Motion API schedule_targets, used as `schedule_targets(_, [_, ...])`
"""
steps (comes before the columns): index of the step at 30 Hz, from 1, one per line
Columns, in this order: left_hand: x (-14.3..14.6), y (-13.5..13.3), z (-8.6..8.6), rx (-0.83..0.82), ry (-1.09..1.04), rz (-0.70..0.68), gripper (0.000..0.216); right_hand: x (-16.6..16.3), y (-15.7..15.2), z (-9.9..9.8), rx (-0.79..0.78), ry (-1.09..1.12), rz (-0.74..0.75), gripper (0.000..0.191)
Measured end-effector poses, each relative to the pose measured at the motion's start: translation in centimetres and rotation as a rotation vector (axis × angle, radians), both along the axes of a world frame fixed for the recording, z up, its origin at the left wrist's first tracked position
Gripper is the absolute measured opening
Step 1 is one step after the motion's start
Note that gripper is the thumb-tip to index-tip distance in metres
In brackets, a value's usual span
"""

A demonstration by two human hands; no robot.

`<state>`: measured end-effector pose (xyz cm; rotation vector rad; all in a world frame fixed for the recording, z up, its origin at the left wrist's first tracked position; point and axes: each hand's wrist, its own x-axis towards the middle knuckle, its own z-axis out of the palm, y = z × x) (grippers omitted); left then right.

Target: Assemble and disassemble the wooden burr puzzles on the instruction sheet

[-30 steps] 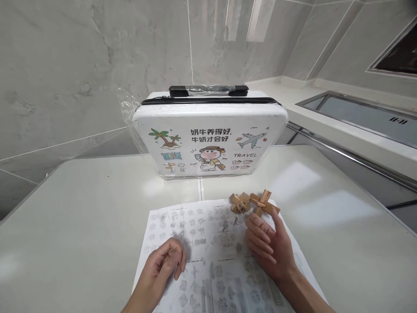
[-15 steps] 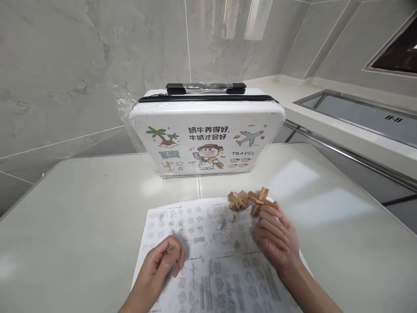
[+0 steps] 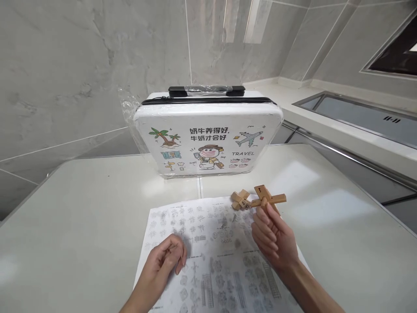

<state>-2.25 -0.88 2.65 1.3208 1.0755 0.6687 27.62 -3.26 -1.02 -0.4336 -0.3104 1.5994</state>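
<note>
While the left hand (image 3: 167,258) was loosely curled, apparently empty, over a printed sheet (image 3: 211,237), a wooden cluster (image 3: 240,199) lay near the sheet's far right corner; beside it, the right hand (image 3: 275,239) pinched a wooden cross (image 3: 267,194), thumb against fingers. Both looked assembled; only the cross was held.

Wooden cross (image 3: 263,194) tan-brown, dark numeral marking, wooden cluster (image 3: 240,199) tan-brown, dark markings, sheet (image 3: 209,232) white, grey printed diagrams, suitcase (image 3: 182,126) white, multicoloured cartoon prints, handle (image 3: 177,91) black, wall (image 3: 97,65) marbled grey.
</note>
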Motion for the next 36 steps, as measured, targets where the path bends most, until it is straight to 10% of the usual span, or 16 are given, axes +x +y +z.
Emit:
schedule_targets(5, [-0.3,0.1,-0.7,0.064,0.04,-0.105,0.047,-2.1,-1.0,0.7,0.115,-0.904,0.134,0.051])
schedule_targets(12, [-0.1,-0.7,-0.9,0.264,0.074,-0.175,0.038,-4.2,-1.9,0.9,0.768,-1.745,-0.145,0.027])
schedule_targets(19, [-0.4,-1.7,-1.3,0.14,0.055,-0.341,0.125,-6.0,-2.9,0.3,0.896,-1.889,-0.023,0.015])
schedule_targets(26, [0.0,-2.1,-1.0,0.361,0.049,-0.379,0.109,-6.6,-3.1,0.0,0.91,-1.81,0.008,0.009])
schedule_targets(36, [0.1,-1.8,-1.0,0.588,0.204,-0.123,0.095,-4.6,-2.6,2.3,0.362,-1.198,0.266,0.029])
